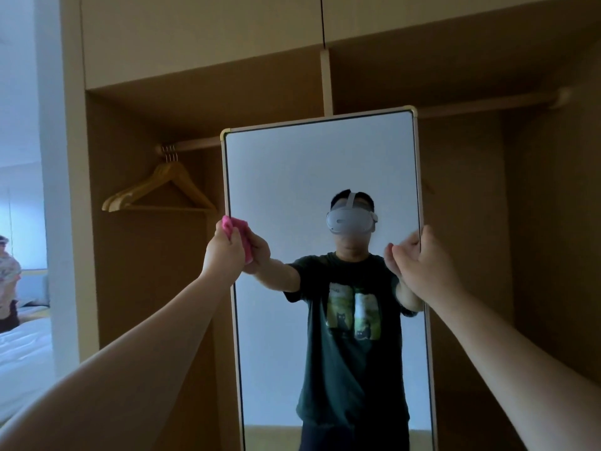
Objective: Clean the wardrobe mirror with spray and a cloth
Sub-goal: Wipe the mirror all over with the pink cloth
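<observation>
A tall mirror (309,177) in a pale frame stands upright in the open wardrobe, straight ahead. My left hand (225,252) grips a pink cloth (241,234) and holds it against the glass at the mirror's left edge, about mid-height. My right hand (419,258) grips the mirror's right frame edge at the same height, fingers curled round it. The glass reflects a person in a dark T-shirt with both arms raised. No spray bottle is in view.
Wooden hangers (162,190) hang on the rail (195,145) left of the mirror. Brown wardrobe walls close in on both sides. At the far left a doorway shows a white bed (22,353) and another person (8,281).
</observation>
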The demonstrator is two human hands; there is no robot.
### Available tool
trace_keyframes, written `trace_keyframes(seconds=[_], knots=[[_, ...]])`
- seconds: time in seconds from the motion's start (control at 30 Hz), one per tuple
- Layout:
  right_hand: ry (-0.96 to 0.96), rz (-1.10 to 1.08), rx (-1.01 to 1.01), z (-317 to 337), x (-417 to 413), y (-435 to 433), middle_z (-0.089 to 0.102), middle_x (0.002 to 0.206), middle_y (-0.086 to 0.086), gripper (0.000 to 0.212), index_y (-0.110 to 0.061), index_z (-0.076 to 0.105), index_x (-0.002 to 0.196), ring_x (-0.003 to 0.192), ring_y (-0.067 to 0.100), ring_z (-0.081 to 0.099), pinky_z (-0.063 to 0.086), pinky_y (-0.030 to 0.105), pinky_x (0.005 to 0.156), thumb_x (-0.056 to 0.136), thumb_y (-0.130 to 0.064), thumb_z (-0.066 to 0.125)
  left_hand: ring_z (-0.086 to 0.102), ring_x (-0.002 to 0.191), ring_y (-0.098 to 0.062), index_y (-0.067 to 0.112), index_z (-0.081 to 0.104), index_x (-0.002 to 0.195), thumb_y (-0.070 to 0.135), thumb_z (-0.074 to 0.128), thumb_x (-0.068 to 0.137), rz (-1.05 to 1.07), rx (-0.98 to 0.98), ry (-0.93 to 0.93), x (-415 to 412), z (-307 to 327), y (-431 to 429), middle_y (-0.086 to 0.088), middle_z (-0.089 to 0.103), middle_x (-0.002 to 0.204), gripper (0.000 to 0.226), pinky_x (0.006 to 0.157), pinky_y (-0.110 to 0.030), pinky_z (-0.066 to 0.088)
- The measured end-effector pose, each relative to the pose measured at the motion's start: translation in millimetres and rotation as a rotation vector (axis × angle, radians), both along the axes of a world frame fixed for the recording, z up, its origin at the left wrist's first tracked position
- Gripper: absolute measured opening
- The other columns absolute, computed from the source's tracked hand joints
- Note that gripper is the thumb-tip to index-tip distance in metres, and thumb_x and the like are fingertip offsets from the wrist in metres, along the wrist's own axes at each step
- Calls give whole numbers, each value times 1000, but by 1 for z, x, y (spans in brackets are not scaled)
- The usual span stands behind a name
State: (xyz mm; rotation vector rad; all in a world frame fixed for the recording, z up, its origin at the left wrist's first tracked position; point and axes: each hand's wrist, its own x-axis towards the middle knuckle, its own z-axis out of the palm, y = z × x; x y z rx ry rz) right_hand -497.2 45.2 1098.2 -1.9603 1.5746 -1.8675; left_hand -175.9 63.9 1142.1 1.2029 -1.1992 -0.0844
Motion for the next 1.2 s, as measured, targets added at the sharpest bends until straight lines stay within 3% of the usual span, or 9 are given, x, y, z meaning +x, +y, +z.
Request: trace_keyframes(seconds=[0.1, 0.27, 0.47, 0.67, 0.8, 0.97, 1.07, 1.13, 1.2], knots=[[-3, 31, 47, -8, -2, 2, 60, 101, 6, 48, -6, 43, 123, 94, 23, 61, 52, 42, 80, 92, -39, 57, 57, 87, -20, 24, 47, 124, 31, 30, 104, -5, 16, -3, 1, -14, 0, 10, 53, 84, 27, 73, -33, 46], [2, 43, 43, -24, -3, 4, 59, 90, 1, 22, -19, 46, 97, 77, 10, 57, 40, 25, 58, 93, -35, 59, 59, 89, -21, 21, 47, 123, 29, 31, 105, -9, 31, -4, 0, -31, 1, 7, 55, 85, 26, 76, -36, 50], [-10, 68, 67, -41, -2, 10, 57, 86, -4, 20, -18, 48, 96, 72, 2, 53, 36, 21, 54, 93, -33, 60, 60, 88, -20, 19, 47, 130, 31, 30, 104, -24, 57, 2, 1, -48, 3, -5, 60, 102, 33, 67, -31, 48], [24, 62, 162, -52, -3, 11, 61, 113, 4, 46, -11, 44, 126, 96, 20, 62, 54, 39, 75, 93, -40, 59, 59, 87, -19, 19, 45, 133, 29, 30, 104, -36, 81, 2, 3, -66, 4, -3, 59, 98, 33, 63, -26, 46], [39, -47, 162, -58, 2, 6, 57, 117, 9, 63, -7, 36, 135, 95, 22, 59, 43, 28, 63, 91, -47, 59, 61, 88, -16, 26, 46, 128, 28, 30, 104, -80, 93, -4, 9, -79, 4, 3, 60, 95, 28, 62, -25, 47], [46, -116, 113, -66, 6, 2, 54, 102, -2, 52, -16, 37, 129, 71, 2, 51, 34, 17, 52, 91, -41, 61, 63, 84, -15, 30, 43, 130, 30, 30, 103, -90, 113, -48, 16, -93, 5, 2, 62, 93, 30, 65, -30, 51], [34, -121, 168, -73, 7, 6, 53, 107, -1, 62, -14, 31, 140, 84, 13, 58, 40, 20, 56, 92, -40, 60, 65, 88, -21, 31, 45, 124, 31, 30, 103, -129, 118, -41, 19, -100, 5, -2, 63, 96, 26, 76, -39, 56], [28, -117, 213, -81, 6, 11, 57, 117, 7, 66, -13, 28, 144, 100, 25, 61, 47, 26, 65, 92, -38, 60, 65, 85, -16, 37, 42, 115, 29, 30, 103, -151, 117, -49, 21, -105, 5, 3, 62, 92, 18, 71, -36, 56], [18, -94, 246, -89, 5, 16, 58, 125, 12, 65, -13, 28, 145, 99, 26, 62, 47, 26, 62, 93, -36, 60, 64, 82, -9, 42, 41, 107, 26, 32, 103, -164, 108, -56, 22, -110, 6, 8, 61, 91, 19, 65, -27, 53]])
